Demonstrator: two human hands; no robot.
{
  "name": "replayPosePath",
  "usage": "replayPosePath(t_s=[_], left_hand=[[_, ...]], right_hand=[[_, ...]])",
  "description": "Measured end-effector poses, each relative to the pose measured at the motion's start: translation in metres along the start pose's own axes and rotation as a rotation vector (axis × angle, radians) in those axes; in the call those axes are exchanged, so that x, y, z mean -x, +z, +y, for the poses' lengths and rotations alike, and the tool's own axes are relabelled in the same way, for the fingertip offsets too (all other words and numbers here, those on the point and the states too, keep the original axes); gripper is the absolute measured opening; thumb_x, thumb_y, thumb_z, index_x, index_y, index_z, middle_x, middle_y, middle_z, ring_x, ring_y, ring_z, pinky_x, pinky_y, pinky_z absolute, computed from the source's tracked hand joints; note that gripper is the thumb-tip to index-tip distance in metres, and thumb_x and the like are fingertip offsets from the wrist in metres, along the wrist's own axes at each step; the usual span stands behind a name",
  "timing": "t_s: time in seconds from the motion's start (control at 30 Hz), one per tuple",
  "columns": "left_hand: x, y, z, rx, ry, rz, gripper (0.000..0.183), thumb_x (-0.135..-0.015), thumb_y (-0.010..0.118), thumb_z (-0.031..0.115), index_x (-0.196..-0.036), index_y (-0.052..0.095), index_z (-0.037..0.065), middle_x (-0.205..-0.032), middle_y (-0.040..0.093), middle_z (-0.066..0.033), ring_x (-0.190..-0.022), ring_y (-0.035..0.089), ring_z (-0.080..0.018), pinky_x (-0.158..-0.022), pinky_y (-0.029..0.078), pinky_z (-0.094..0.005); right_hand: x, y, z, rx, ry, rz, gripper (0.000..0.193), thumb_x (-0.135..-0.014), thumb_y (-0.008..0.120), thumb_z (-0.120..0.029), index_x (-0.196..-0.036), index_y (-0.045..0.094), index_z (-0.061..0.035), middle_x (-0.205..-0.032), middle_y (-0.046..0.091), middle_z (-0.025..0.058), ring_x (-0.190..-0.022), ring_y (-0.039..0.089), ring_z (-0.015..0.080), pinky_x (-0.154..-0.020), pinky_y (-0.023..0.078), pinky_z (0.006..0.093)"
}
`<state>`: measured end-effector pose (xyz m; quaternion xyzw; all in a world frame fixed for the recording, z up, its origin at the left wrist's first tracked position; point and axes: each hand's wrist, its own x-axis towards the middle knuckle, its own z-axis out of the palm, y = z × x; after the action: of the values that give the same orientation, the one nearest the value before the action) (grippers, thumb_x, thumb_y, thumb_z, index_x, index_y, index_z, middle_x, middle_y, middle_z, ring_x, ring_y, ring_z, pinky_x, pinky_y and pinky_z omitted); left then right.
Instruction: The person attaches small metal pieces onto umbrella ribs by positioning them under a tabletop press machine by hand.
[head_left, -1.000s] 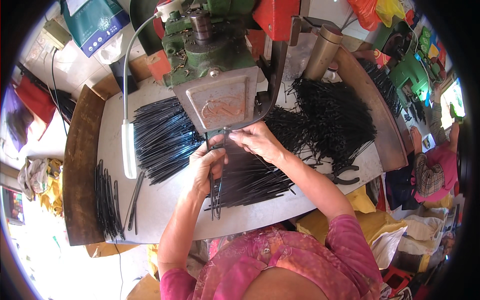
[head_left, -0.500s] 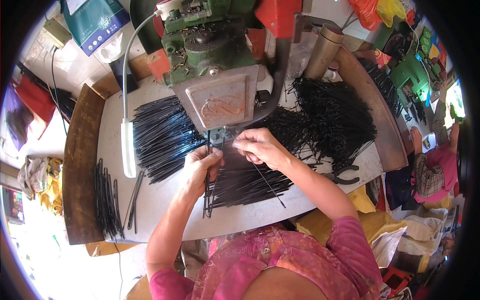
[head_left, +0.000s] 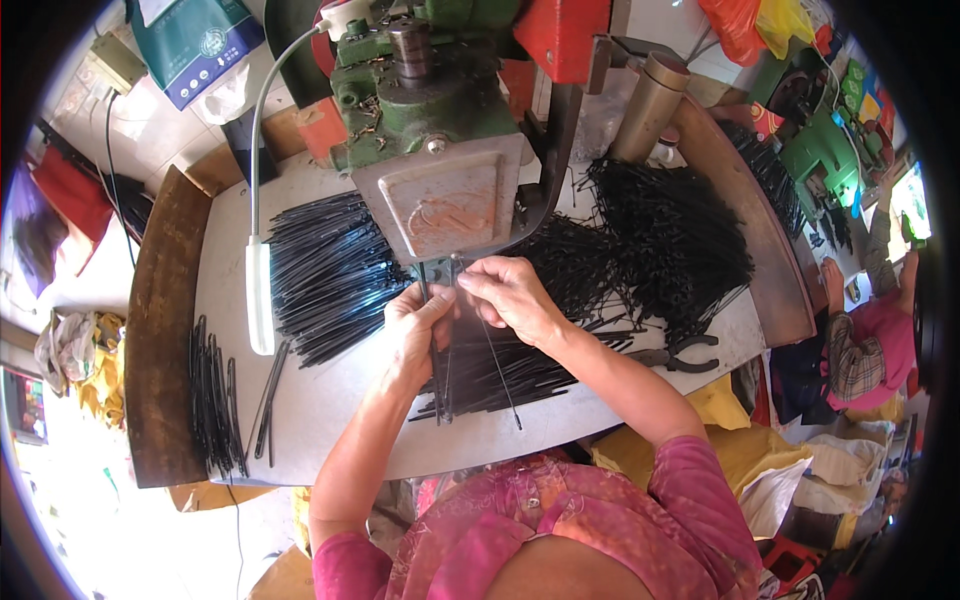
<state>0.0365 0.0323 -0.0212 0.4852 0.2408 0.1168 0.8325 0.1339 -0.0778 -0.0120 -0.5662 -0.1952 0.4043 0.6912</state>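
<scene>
Right below the rusty front plate (head_left: 445, 205) of a green press (head_left: 440, 130), both my hands are close together. My left hand (head_left: 418, 320) is closed around long thin black rods (head_left: 440, 385), which hang down toward the table edge and reach up under the press. Beside it, my right hand (head_left: 512, 298) pinches a single thin black rod (head_left: 503, 370) that slants down to a small dark end. The fingertips of both hands are nearly touching. The rods' upper ends and the tooling under the plate are mostly hidden.
Black rods lie in a left bundle (head_left: 325, 270) and a tangled right heap (head_left: 670, 235). Pliers (head_left: 685, 354) rest near the right edge. A lamp tube (head_left: 258, 300) hangs at left. Wooden boards (head_left: 165, 340) border the table. Another person (head_left: 870, 350) sits far right.
Both hands have shifted slightly, the left one to the right with its rods. The right-hand rod's lower end has swung left. A metal shaft now stands up on top of the press.
</scene>
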Motion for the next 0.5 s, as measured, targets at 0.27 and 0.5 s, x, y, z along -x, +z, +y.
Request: replayPosePath(t_s=[0.27,0.5], left_hand=[[-0.001,0.004,0.0,-0.058,-0.012,0.031,0.008,-0.081,0.056,0.008,-0.075,0.051,0.006,-0.062,0.052,-0.0025,-0.041,0.038,-0.0042,-0.035,0.029,-0.0162],[-0.004,0.011,0.002,-0.081,0.043,0.149,0.016,-0.077,0.058,0.004,-0.078,0.043,0.007,-0.06,0.05,-0.0045,-0.039,0.037,-0.0049,-0.033,0.027,-0.0175]], right_hand=[[-0.001,0.003,0.002,-0.002,-0.011,-0.009,0.016,-0.084,0.05,-0.009,-0.071,0.052,0.0005,-0.057,0.048,0.0023,-0.041,0.04,0.0045,-0.033,0.027,0.0184],[-0.001,0.002,0.004,0.005,-0.017,0.002,0.015,-0.084,0.05,-0.009,-0.073,0.052,0.0008,-0.06,0.052,0.0048,-0.041,0.041,0.0053,-0.032,0.029,0.0189]])
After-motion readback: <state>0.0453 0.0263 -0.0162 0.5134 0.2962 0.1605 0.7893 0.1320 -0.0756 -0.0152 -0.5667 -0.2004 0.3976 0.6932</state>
